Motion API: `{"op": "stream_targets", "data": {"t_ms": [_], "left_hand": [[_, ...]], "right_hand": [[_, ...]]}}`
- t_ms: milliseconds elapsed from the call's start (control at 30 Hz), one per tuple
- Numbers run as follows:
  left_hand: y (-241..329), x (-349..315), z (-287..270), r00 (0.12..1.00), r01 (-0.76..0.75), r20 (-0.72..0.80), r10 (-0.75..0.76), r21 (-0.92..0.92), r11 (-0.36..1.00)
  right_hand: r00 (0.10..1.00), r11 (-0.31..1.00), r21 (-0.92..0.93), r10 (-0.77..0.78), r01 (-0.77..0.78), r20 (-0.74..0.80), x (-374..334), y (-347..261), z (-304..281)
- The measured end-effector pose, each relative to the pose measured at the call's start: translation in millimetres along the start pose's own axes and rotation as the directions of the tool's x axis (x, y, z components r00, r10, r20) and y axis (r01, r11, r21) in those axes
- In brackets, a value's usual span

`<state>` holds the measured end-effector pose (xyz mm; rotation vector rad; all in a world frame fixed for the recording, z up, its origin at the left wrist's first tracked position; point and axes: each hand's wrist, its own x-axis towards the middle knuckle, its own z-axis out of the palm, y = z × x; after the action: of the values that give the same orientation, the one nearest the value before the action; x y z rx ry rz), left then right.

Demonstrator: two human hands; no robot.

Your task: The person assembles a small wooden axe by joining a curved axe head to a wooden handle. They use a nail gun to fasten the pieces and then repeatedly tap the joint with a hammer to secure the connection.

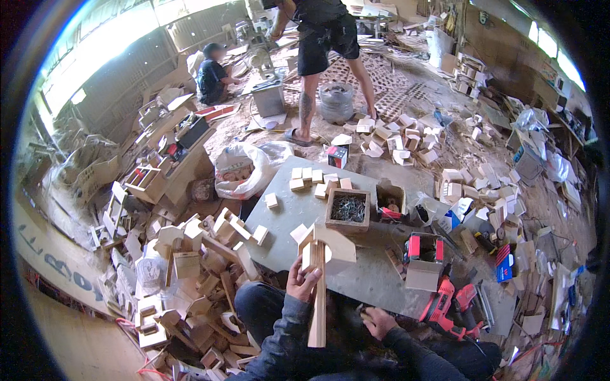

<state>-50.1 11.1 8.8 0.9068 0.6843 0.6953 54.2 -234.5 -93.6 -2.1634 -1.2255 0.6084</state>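
My left hand [302, 280] is closed around a light wooden piece [337, 251], an angled block assembly, held above the front of the grey board. A long narrow wooden strip [318, 317] runs down from it toward my lap. My right hand [380, 322] is lower, over my lap by the board's front edge, with its fingers curled. Whatever those fingers may hold is too small and dark to make out. The grey board [375, 282] also carries a square wooden box [346, 223] of metal fasteners. Several small wooden blocks [297, 184] lie toward its far left corner.
Red power tools [440, 306] lie at the board's right, near an open carton [424, 274]. Wooden offcuts [187, 265] are heaped on the left. A white sack [244, 168] stands beyond. One person stands [327, 38] near a machine; another crouches [211, 76].
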Motion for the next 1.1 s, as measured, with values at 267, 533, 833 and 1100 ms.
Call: {"op": "stream_targets", "data": {"t_ms": [267, 533, 833, 1100], "left_hand": [[49.1, -37.6, 52.6, 0.81, -0.57, 0.268, 0.521, 0.567, 0.595], [33.3, -58.6, 86.9, 0.667, -0.674, 0.329, 0.668, 0.649, 0.354], [22.5, -68.6, 86.5, 0.531, -0.742, 0.46, 0.712, 0.658, 0.129], [23.2, -64.2, 85.6, 0.441, -0.789, 0.507, 0.741, 0.613, 0.05]], "right_hand": [[0.996, 0.847, 0.526, 0.048, -0.08, 0.073, -56.6, -86.8, -100.4], [0.937, 0.447, 0.824, 0.184, -0.348, 0.295, -71.9, -157.2, -191.2], [0.906, 0.407, 0.819, 0.297, -0.405, 0.3, -66.3, -173.6, -191.3], [0.926, 0.419, 0.837, 0.289, -0.351, 0.243, -71.8, -174.6, -190.9]]}}
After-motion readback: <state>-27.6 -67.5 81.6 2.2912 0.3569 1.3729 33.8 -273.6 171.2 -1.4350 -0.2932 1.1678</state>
